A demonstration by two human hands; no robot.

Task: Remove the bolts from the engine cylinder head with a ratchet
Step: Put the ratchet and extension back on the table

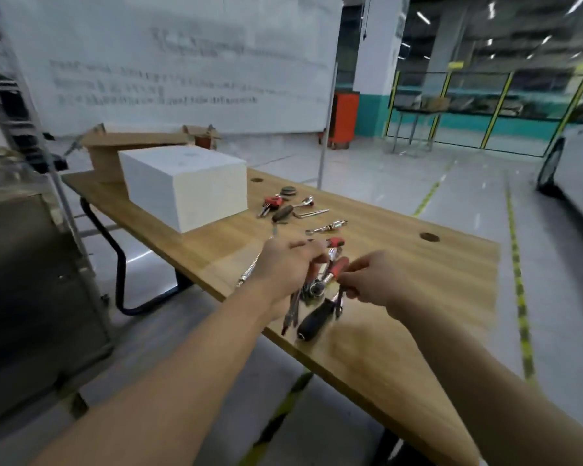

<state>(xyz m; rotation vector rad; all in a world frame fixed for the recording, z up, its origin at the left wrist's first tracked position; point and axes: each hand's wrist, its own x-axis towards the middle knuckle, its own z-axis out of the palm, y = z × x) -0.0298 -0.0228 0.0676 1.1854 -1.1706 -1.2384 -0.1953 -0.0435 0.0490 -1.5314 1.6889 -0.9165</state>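
Tools lie clustered on the wooden table, and both hands are at the nearest cluster. The left hand has its fingers curled down round a bundle of thin metal shafts, which stick out toward 6 o'clock below the palm. The right hand, at 3 o'clock of the left, pinches the red-handled ratchet with curled fingertips. Blur hides which fingers touch it. The ratchet lies between the two hands, its chrome head pointing toward 7 o'clock. A black-handled tool lies at 6 o'clock of the ratchet, near the table's edge. Smaller tools are scattered at 12 o'clock of the hands, beside a white box with a cardboard box behind it. A whiteboard stands beyond, and a white car is at 3 o'clock.
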